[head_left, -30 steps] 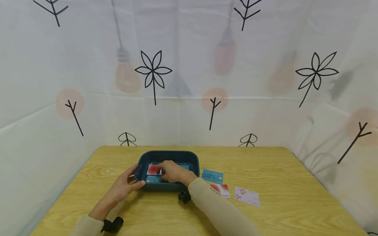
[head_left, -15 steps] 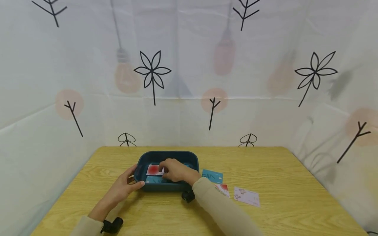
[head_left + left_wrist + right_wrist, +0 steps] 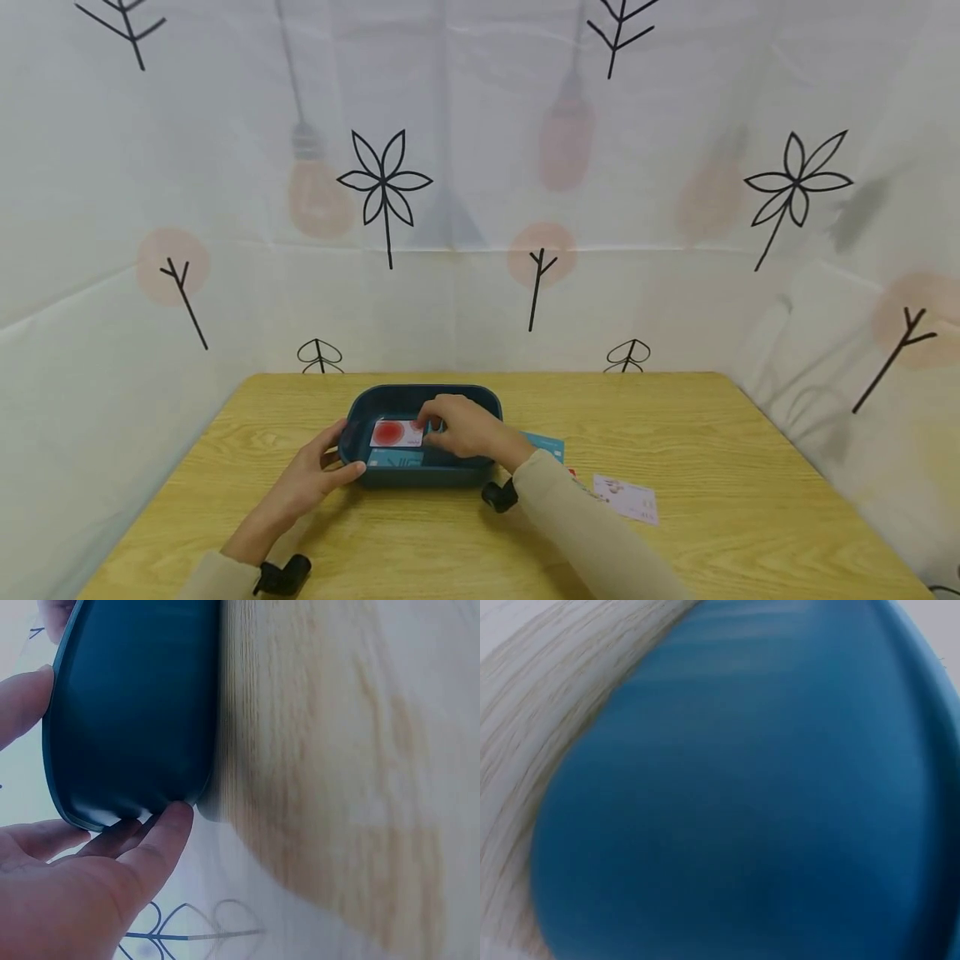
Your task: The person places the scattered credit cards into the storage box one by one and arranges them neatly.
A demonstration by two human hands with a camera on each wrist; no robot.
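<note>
In the head view, my left hand (image 3: 303, 479) holds the left end of a dark teal plastic tray (image 3: 420, 477). Its thumb lies on the front rim and the other fingers press the end wall, as the left wrist view shows. My right hand (image 3: 468, 429) is inside the tray with bent fingers, its fingertips at the right edge of a white card with red circles (image 3: 390, 432). Whether they pinch anything is hidden. A teal card (image 3: 396, 457) lies in front of the red-circled one. In the right wrist view, the tray's outer wall (image 3: 735, 780) hides the hand.
Right of the tray, a teal card (image 3: 546, 445) lies on the wooden table (image 3: 712, 450), partly behind the right forearm. A pale pink card (image 3: 626, 499) lies farther right. The sleeve covers most of a red and white card. A patterned white curtain (image 3: 480, 300) stands behind.
My right hand has moved rightward within the tray, uncovering more of the red-circled and teal cards. Its sleeve now covers more of the cards outside. The left hand and tray stay put.
</note>
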